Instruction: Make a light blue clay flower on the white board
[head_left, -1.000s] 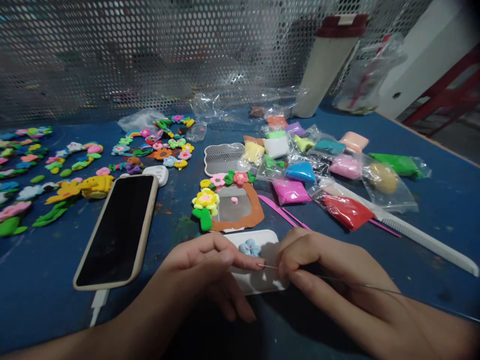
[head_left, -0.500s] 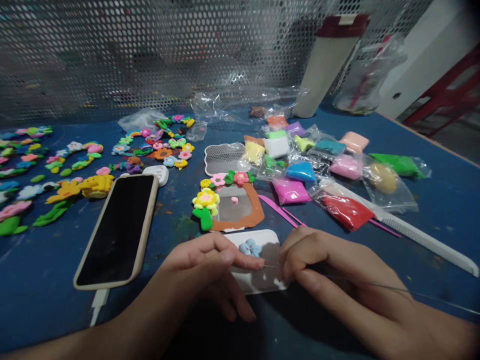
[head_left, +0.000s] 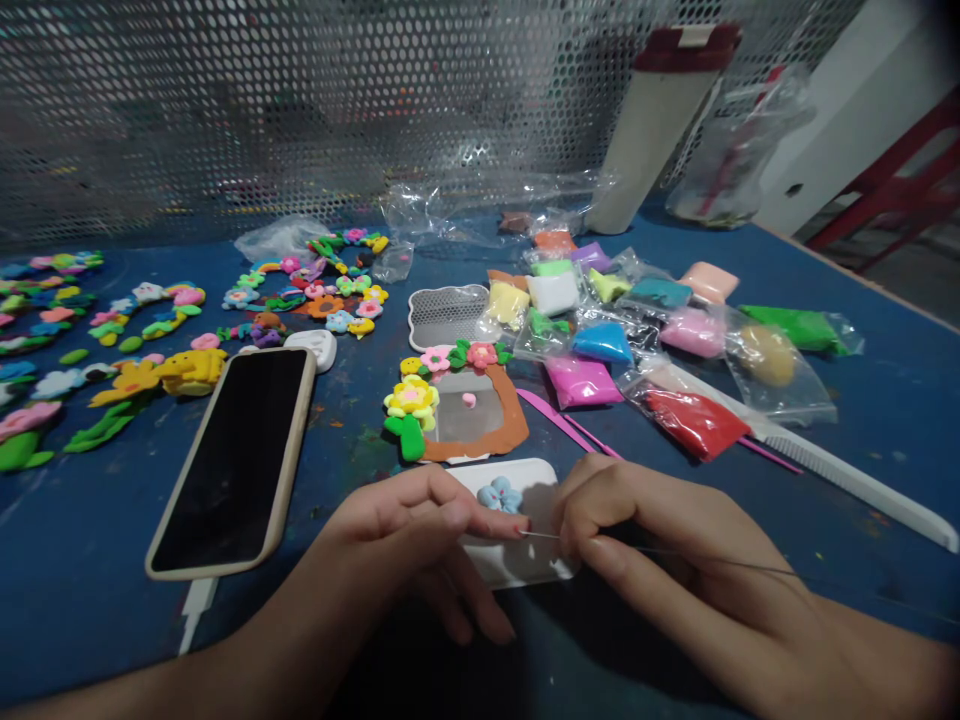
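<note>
My right hand (head_left: 652,530) is pinching a thin wire (head_left: 712,562), its long axis running sideways toward my left forefinger (head_left: 487,520), just below the blue clay flower (head_left: 499,495).

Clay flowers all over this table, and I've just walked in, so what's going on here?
A person is working with both bare hands at a blue table. The right hand pinches a thin wire, whose end reaches the index fingertip of the left hand, above a white tile holding a small pale blue clay flower. Bagged coloured clay and other clay flower pieces lie beyond.
</note>
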